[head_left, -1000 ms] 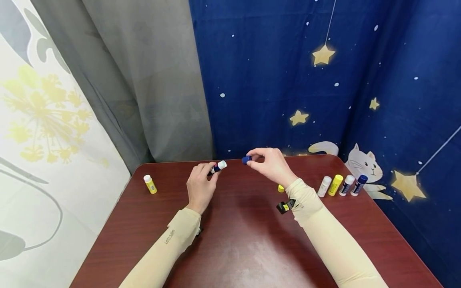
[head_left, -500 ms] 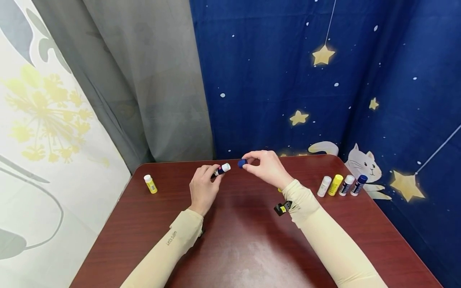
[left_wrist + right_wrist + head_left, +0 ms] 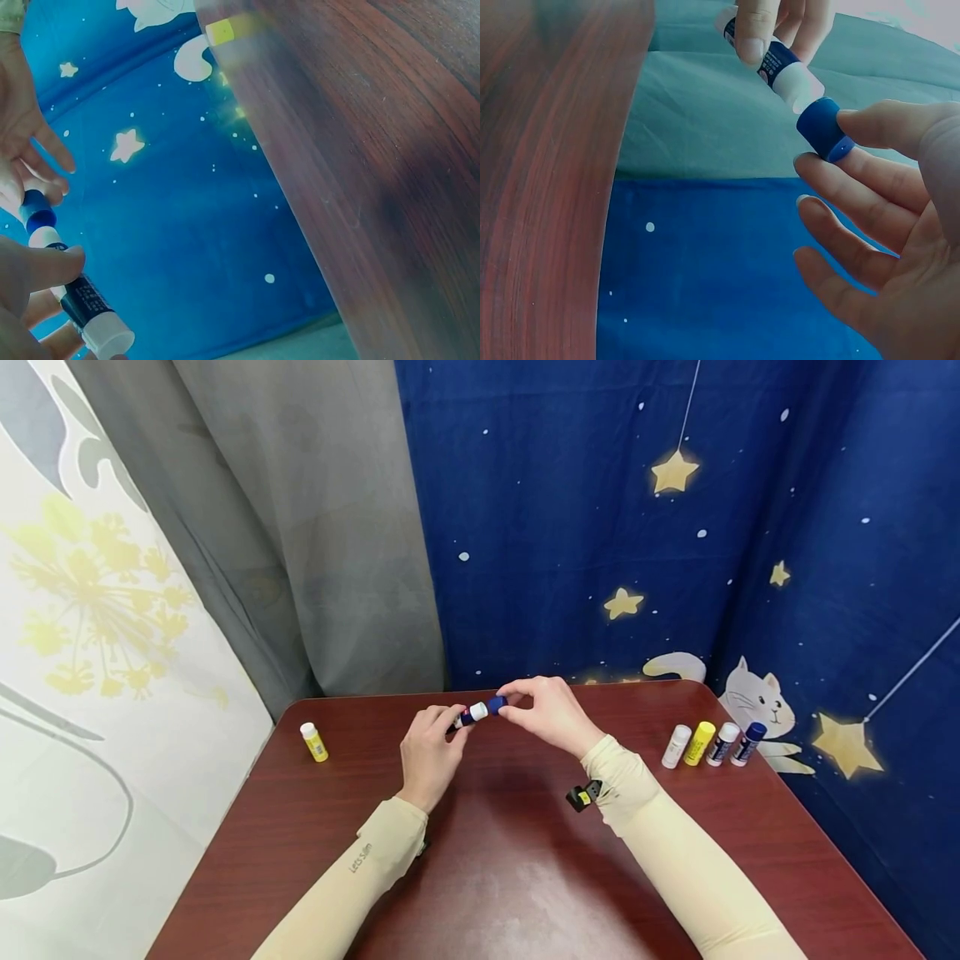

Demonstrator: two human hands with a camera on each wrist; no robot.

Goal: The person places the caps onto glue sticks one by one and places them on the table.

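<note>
My left hand grips a glue stick with a dark blue label and white ends, tilted above the far part of the table. My right hand pinches a blue cap between thumb and fingers. In the right wrist view the cap's open end meets the white end of the glue stick, roughly in line with it. The left wrist view shows the cap right at the stick's upper end, the thumb lying across the label. How far the cap covers the stick I cannot tell.
A yellow glue stick with a white cap stands at the table's left. At the right several stand in a row: white, yellow, and two dark blue-labelled ones. A small yellow cap lies on the wooden table. Curtains hang behind.
My right hand has moved left with the blue cap, and my left hand slightly right with the glue stick. The gap between cap and stick has closed.
</note>
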